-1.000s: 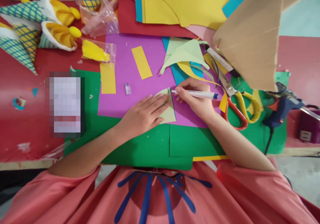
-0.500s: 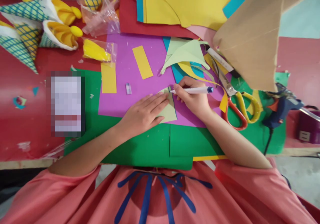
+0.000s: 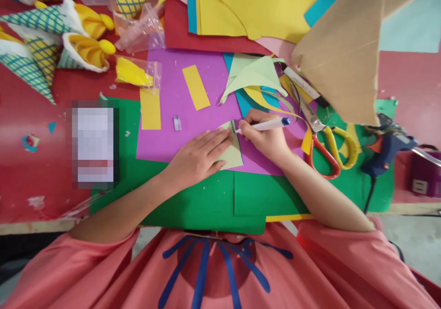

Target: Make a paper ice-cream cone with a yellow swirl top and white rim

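My left hand (image 3: pixel 201 155) lies flat on a pale green piece of paper (image 3: pixel 232 156), fingers stretched out, pressing it against the purple sheet (image 3: pixel 165 146). In my right hand (image 3: pixel 263 134) is a white marker (image 3: pixel 270 124) with a blue end. Its tip touches the pale green paper near the right edge, where a dark blue line runs. Two yellow paper strips (image 3: pixel 196 87) and a small eraser-like block (image 3: pixel 177 123) lie on the purple sheet to the left. Right of my right hand are scissors (image 3: pixel 324 130) with one red and one yellow handle.
A dark blue glue gun (image 3: pixel 386 153) lies at the right, below a large brown cardboard piece (image 3: pixel 344 56). Pale green offcuts (image 3: pixel 257 77) lie beyond my hands. Patterned cones (image 3: pixel 37 17) fill the far left, above a blurred-out phone-like object (image 3: pixel 94 143). Yellow sheets (image 3: pixel 234 6) lie at the back.
The marker tip has moved slightly toward me along the paper's right edge, with my right hand shifting a little the same way. My left hand stays in place.
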A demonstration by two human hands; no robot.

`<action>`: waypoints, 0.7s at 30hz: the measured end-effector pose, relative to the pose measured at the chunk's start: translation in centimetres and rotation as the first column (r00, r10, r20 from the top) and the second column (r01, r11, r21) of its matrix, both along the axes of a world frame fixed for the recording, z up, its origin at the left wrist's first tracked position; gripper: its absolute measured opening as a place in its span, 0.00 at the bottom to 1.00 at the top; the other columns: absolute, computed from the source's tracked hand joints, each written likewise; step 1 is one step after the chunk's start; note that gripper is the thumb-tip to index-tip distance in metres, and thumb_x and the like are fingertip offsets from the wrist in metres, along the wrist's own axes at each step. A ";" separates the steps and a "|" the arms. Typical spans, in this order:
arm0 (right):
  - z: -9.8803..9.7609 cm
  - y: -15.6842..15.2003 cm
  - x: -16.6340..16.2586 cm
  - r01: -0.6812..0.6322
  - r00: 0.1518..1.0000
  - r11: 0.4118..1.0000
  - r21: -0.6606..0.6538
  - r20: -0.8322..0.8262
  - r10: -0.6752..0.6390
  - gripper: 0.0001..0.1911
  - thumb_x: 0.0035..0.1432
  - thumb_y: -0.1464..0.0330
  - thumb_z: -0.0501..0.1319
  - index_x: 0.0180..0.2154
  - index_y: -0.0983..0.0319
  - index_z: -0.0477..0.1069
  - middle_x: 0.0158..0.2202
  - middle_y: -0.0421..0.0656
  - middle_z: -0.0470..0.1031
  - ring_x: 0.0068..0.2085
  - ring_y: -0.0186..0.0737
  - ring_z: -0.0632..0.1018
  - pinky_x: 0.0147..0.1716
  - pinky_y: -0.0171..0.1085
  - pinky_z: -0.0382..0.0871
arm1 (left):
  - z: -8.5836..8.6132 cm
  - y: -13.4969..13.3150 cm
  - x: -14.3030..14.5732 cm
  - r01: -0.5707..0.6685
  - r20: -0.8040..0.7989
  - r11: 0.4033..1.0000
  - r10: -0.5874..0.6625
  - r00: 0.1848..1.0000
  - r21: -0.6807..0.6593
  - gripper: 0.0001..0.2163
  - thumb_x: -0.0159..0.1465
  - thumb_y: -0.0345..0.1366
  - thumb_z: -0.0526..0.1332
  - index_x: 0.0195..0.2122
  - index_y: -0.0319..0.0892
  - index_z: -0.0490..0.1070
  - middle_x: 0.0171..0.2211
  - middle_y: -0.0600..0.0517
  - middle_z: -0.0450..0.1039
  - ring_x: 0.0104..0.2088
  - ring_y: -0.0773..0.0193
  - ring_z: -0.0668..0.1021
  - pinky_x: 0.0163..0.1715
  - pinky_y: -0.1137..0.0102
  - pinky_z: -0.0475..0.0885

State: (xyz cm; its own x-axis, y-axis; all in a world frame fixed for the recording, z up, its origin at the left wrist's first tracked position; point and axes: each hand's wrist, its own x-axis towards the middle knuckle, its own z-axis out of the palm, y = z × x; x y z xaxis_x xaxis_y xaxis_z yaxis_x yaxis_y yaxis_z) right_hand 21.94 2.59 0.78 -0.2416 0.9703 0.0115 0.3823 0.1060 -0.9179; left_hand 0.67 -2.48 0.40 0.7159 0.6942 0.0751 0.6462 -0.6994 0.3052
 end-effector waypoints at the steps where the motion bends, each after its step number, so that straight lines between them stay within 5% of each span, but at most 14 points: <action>1: 0.0 0.0 0.0 -0.006 1.000 1.000 0.002 0.005 0.006 0.17 0.58 0.70 0.58 0.20 0.58 0.56 0.18 0.35 0.62 0.22 0.30 0.63 0.25 0.36 0.55 | 0.0 0.0 0.0 0.004 0.003 1.000 -0.004 1.000 0.007 0.22 0.71 0.37 0.54 0.65 0.36 0.64 0.66 0.40 0.64 0.67 0.53 0.68 0.67 0.56 0.65; 10: -0.2 0.1 0.3 -0.012 0.994 0.999 -0.046 -0.111 0.007 0.16 0.55 0.72 0.59 0.18 0.58 0.58 0.15 0.34 0.64 0.19 0.30 0.65 0.20 0.34 0.56 | -0.1 -0.1 0.0 0.012 0.007 1.000 -0.012 1.000 0.014 0.23 0.72 0.38 0.54 0.66 0.35 0.62 0.66 0.39 0.64 0.67 0.54 0.67 0.67 0.57 0.65; 15: -0.3 0.0 0.6 0.063 0.939 0.985 -0.163 -0.324 -0.113 0.13 0.59 0.61 0.63 0.25 0.58 0.68 0.19 0.37 0.72 0.18 0.32 0.72 0.18 0.35 0.64 | -0.1 0.0 0.0 0.007 -0.007 1.000 -0.007 1.000 -0.008 0.23 0.72 0.38 0.53 0.67 0.35 0.60 0.67 0.40 0.62 0.68 0.54 0.66 0.68 0.57 0.63; 21: -0.2 0.0 0.5 0.019 0.954 0.991 -0.136 -0.296 -0.059 0.19 0.56 0.51 0.67 0.26 0.58 0.67 0.20 0.37 0.72 0.20 0.32 0.71 0.19 0.35 0.63 | -0.5 1.3 -0.2 0.018 -0.040 0.999 -0.020 0.999 -0.041 0.24 0.73 0.39 0.50 0.68 0.36 0.57 0.68 0.41 0.60 0.69 0.55 0.64 0.68 0.56 0.62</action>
State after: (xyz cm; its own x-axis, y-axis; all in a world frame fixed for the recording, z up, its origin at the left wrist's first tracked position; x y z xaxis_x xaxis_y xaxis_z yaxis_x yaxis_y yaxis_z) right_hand 22.47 2.59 0.63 -0.2086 0.9767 -0.0498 0.0905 -0.0314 -0.9954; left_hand 0.45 -1.14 -0.11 0.7310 0.6822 0.0178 0.6453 -0.6994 0.3074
